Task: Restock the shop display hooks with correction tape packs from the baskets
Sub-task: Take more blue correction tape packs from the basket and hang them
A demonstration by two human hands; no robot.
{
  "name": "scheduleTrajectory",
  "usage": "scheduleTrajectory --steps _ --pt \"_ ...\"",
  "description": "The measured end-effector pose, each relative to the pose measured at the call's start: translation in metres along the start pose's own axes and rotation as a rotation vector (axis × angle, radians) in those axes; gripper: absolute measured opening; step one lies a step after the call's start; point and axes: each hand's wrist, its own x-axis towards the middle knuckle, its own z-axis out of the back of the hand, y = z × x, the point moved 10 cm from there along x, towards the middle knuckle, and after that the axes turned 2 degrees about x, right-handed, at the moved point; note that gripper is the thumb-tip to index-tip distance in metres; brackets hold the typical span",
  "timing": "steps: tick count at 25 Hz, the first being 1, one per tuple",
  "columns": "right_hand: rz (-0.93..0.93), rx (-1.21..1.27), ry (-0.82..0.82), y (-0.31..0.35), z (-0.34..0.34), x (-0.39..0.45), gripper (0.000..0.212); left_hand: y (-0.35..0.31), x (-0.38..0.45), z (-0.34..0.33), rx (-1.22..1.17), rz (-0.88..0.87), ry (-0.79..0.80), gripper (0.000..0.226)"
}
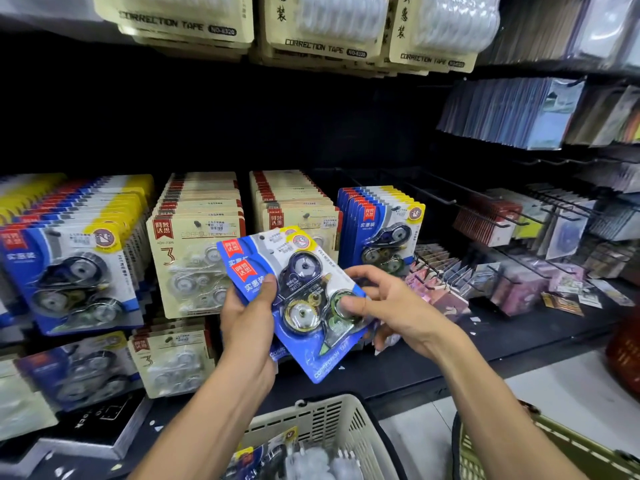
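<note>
The packs held between the left hand and the right hand are blue with white and grey swoops, a red tag with white letters, and a yellow corner. The round tapes inside are dark blue, gold and green. Just behind the hands hang cream packs with red tags and a brown number 3. Far to the left of the left hand are blue, white and yellow packs. Below the hands sits a cream basket. Under the right arm is a green basket.
</note>
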Motion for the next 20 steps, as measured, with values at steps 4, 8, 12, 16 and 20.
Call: scheduleTrajectory --steps 4,8,12,16,20 --pt "-0.005 0.061 -0.029 -0.002 0.012 0.0 0.038 0.003 0.0 0.0 -0.031 0.051 0.027 0.008" --pt "0.069 0.326 -0.345 -0.011 0.068 -0.002 0.019 -0.003 -0.005 -0.01 -0.059 0.063 0.101 0.018" --pt "0.132 0.664 -0.667 -0.042 0.123 -0.011 0.003 -0.008 -0.005 -0.009 -0.084 0.045 0.098 0.02" --pt "0.07 0.617 -0.877 -0.072 0.152 -0.021 0.012 -0.005 -0.003 -0.006 -0.08 0.055 0.08 0.02" --pt "0.103 0.558 -0.92 -0.07 0.157 -0.022 0.025 -0.002 -0.003 -0.01 -0.059 0.055 0.082 0.021"
